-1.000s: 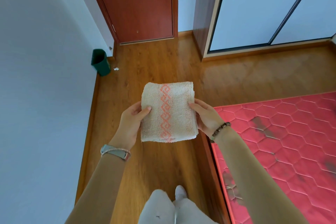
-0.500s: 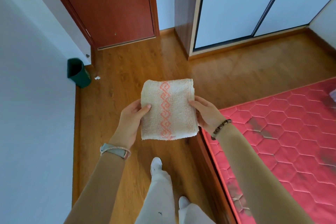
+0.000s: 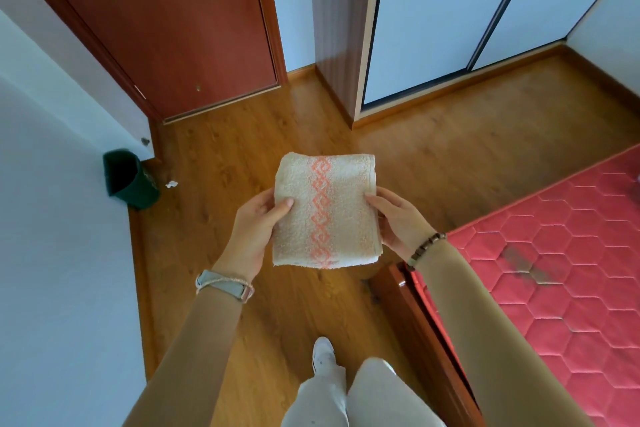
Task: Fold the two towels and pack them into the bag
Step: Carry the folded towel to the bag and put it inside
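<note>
A folded cream towel (image 3: 346,184) with an orange diamond band hangs in the air in front of me, above the wooden floor. My left hand (image 3: 254,232) grips its left edge, thumb on top and fingers underneath. My right hand (image 3: 398,218) grips the right edge in the same way. The towel is a neat rectangle of several layers. No second towel and no bag are in view.
A red quilted mattress (image 3: 561,253) on a dark wooden frame lies at the right. A dark green bin (image 3: 130,178) stands by the left wall. A red-brown door (image 3: 166,17) and a sliding wardrobe (image 3: 467,21) are ahead. My legs and a white shoe (image 3: 323,354) show below.
The view has swung to the right and I have stepped forward. The towel stays gripped by both hands in the same fold.
</note>
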A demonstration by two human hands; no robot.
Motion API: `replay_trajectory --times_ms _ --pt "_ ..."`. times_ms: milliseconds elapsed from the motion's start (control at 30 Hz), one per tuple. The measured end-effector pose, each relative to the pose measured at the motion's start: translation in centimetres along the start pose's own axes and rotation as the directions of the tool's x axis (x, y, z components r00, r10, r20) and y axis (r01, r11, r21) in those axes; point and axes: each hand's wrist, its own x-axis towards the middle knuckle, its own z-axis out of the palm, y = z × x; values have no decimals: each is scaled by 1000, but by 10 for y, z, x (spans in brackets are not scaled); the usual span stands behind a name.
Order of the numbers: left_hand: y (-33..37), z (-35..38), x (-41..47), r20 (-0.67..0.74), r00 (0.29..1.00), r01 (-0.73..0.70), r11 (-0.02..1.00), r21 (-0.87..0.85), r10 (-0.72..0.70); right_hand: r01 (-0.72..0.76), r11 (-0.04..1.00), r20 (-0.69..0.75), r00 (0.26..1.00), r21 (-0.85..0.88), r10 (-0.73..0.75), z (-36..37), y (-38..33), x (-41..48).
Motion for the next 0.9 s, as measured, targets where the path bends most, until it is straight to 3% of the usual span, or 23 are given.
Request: replay_trajectory --times_ms 533,900 --pt "53 -8 119 33 999 14 1000 0 -14 33 999 -29 999 -31 -34 28 -60 99" --pt "126 39 234 62 998 -20 998 62 16 50 999 -54 997 16 -49 16 -160 184"
